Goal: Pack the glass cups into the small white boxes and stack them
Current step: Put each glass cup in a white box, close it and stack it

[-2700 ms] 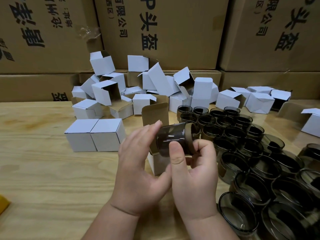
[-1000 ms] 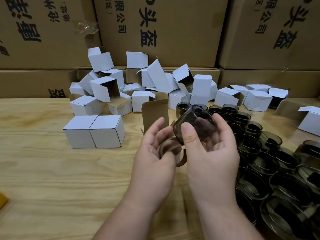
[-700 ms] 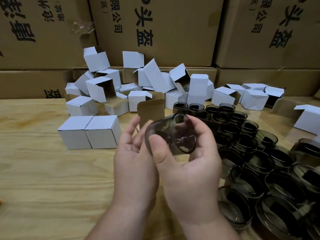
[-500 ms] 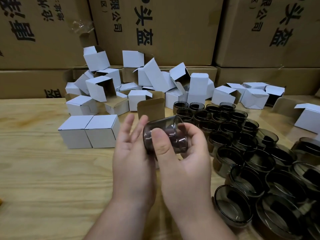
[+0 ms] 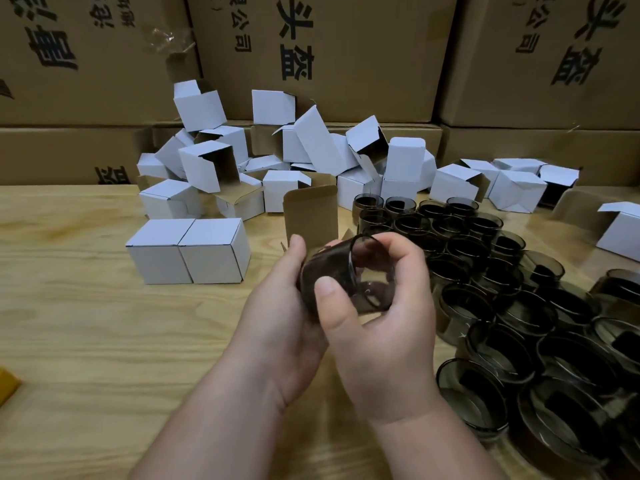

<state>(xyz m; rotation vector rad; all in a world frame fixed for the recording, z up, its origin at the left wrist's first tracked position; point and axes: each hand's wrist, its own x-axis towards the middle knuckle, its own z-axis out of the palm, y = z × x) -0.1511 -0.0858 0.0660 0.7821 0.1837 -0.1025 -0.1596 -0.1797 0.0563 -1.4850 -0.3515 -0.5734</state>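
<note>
Above wooden table (image 5: 86,323): both hands grip smoky glass cup (image 5: 346,275)

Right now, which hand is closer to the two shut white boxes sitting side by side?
The left hand. It sits just right of the two shut white boxes, cupping the glass cup. The right hand grips the cup's far side.

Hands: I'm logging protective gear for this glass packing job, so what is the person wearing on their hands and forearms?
Nothing shows: the left hand and right hand are bare, without gloves, rings or a watch, and both forearms are uncovered to the frame's edge, no sleeves visible. Short, unpainted nails.
</note>
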